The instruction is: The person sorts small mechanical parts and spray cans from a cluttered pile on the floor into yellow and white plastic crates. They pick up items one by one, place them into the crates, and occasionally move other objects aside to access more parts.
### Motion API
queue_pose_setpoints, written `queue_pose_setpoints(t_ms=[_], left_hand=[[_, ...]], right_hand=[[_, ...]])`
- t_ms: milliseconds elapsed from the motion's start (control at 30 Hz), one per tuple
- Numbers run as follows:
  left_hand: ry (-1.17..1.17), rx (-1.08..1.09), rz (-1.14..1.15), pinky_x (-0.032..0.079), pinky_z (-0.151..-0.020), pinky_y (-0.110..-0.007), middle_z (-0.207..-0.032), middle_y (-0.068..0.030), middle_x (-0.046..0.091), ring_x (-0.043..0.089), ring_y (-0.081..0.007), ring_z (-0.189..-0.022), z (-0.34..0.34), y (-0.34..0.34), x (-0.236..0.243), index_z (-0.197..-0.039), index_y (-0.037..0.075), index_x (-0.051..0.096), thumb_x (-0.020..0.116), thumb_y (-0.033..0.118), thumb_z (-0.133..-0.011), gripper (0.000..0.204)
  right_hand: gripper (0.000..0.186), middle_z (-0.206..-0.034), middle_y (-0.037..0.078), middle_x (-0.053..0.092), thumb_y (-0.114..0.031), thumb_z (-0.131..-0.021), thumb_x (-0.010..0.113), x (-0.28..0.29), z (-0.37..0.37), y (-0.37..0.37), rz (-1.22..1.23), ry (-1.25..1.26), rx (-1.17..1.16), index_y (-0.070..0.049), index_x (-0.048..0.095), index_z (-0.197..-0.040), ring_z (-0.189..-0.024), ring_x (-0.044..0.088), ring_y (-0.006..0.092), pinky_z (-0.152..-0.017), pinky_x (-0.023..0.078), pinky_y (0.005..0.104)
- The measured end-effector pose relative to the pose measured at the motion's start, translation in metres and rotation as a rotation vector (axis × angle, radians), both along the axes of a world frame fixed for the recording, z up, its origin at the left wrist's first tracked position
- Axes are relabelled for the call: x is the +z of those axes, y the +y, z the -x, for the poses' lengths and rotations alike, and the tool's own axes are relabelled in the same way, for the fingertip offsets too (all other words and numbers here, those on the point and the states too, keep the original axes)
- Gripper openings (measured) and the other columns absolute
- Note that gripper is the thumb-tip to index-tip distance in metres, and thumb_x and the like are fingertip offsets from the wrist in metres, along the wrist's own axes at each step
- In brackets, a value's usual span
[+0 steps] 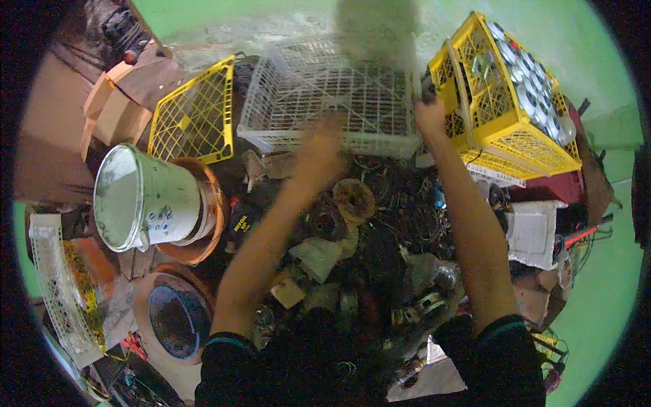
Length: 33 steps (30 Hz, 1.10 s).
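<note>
A white plastic lattice crate [271,136] sits at the top centre, its upper middle hidden behind a blurred dark patch. My left hand [319,146], smeared by motion, reaches up to the crate's front side; I cannot tell whether its fingers are closed. My right hand [428,115] is closed on the crate's right edge. Just right of it stands a stack of yellow crates [505,146] holding many silvery round parts [529,91]. A flat yellow lattice panel [190,112] leans left of the white crate.
A white bucket [139,197] rests in orange tubs [186,251] at the left, above another round tub [146,308]. Brown cardboard [115,119] lies at upper left. Dark metal parts and scraps [352,203] cover the floor beneath my arms. A green wall [590,81] runs behind.
</note>
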<state>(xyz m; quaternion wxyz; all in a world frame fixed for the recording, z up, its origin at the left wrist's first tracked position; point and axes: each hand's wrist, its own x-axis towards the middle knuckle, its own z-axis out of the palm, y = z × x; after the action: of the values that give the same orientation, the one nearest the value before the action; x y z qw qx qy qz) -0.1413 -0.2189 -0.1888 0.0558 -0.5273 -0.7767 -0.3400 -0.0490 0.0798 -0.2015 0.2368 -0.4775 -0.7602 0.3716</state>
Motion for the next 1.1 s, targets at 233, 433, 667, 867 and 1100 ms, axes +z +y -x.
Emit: queue_pose_setpoints(t_ms=[233, 433, 667, 867, 1100], left_hand=[[0.342, 0.064, 0.396, 0.032, -0.103, -0.057, -0.108, -0.0126, 0.063, 0.056, -0.0303, -0.111, 0.098, -0.043, -0.040, -0.121, 0.008, 0.054, 0.065, 0.019, -0.078, 0.046], [0.256, 0.176, 0.010, 0.036, -0.095, -0.050, -0.102, -0.0142, 0.063, 0.058, -0.0328, -0.103, 0.095, -0.054, -0.043, -0.107, 0.003, 0.055, 0.061, 0.007, -0.077, 0.030], [0.125, 0.199, -0.102, 0.036, -0.082, -0.049, -0.092, -0.0149, 0.060, 0.056, -0.0356, -0.093, 0.092, -0.042, -0.002, -0.100, 0.002, 0.055, 0.058, 0.002, -0.074, 0.026], [0.090, 0.166, -0.054, 0.035, -0.082, -0.052, -0.093, -0.0157, 0.059, 0.057, -0.0367, -0.092, 0.089, -0.023, -0.007, -0.101, 0.001, 0.054, 0.059, 0.002, -0.073, 0.029], [0.160, 0.201, 0.015, 0.037, -0.092, -0.053, -0.104, -0.0163, 0.061, 0.059, -0.0369, -0.097, 0.078, -0.028, -0.046, -0.108, 0.001, 0.053, 0.064, 0.003, -0.069, 0.040]], right_hand=[[0.036, -0.117, 0.016, 0.062, -0.009, -0.087, 0.057, 0.043, 0.003, -0.044, -0.140, -0.155, 0.117, 0.004, 0.054, -0.121, -0.109, 0.058, 0.0233, -0.095, 0.045, 0.0342], [0.037, -0.124, 0.015, 0.058, -0.008, -0.088, 0.057, -0.003, -0.079, -0.153, -0.120, 0.461, -0.255, 0.001, 0.055, -0.124, -0.115, 0.054, 0.0244, -0.101, 0.040, 0.0352], [0.046, -0.130, 0.021, 0.052, -0.034, -0.088, 0.056, -0.142, -0.057, -0.132, -0.668, -0.383, 0.424, -0.010, 0.055, -0.127, -0.119, 0.047, 0.0422, -0.103, 0.036, 0.0512], [0.057, -0.143, 0.015, 0.041, -0.051, -0.089, 0.049, -0.152, -0.003, -0.075, -0.568, -0.490, 0.713, -0.016, 0.050, -0.134, -0.131, 0.037, 0.0386, -0.110, 0.026, 0.0541], [0.067, -0.146, 0.016, 0.037, -0.061, -0.087, 0.047, -0.114, -0.030, -0.122, -0.463, -0.525, 0.700, -0.020, 0.043, -0.140, -0.134, 0.034, 0.0380, -0.112, 0.024, 0.0521]])
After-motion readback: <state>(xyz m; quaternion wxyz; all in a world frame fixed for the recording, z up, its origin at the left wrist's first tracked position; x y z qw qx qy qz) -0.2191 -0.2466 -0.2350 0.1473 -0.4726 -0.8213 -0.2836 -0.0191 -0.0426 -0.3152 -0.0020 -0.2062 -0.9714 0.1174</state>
